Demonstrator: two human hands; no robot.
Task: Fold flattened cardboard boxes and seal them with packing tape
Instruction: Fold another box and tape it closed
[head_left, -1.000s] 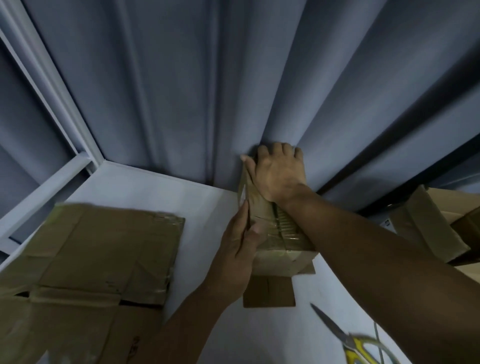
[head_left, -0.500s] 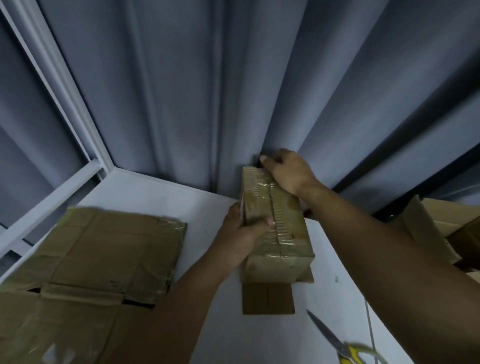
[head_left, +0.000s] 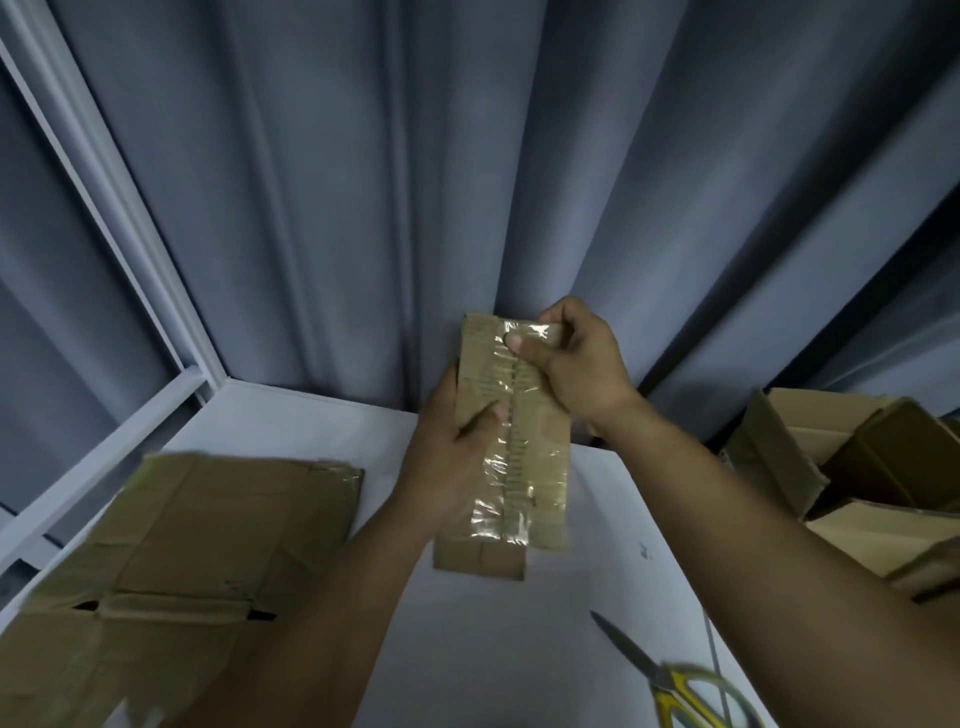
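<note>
Brown cardboard makes up the small, narrow box that both hands hold above the white desk. A strip of clear, wrinkled packing tape runs along the seam on its upper face. The left hand grips the box's left side, its thumb laid across the top face just beside the tape and the rest of its fingers hidden behind the box. The right hand is at the box's far end, its fingers curled round that end and pinching the taped edge. A plain cardboard flap sticks out from the box's near end; whether it touches the desk cannot be told.

Left of the box, a large flattened brown cardboard sheet lies on the desk. To the near right of the box lie scissors with yellow handles, blades pointing towards the box. Right of the box sit open brown cardboard cartons. Behind the box hangs a pleated grey-blue curtain, and to the far left of the box stands a white frame.
</note>
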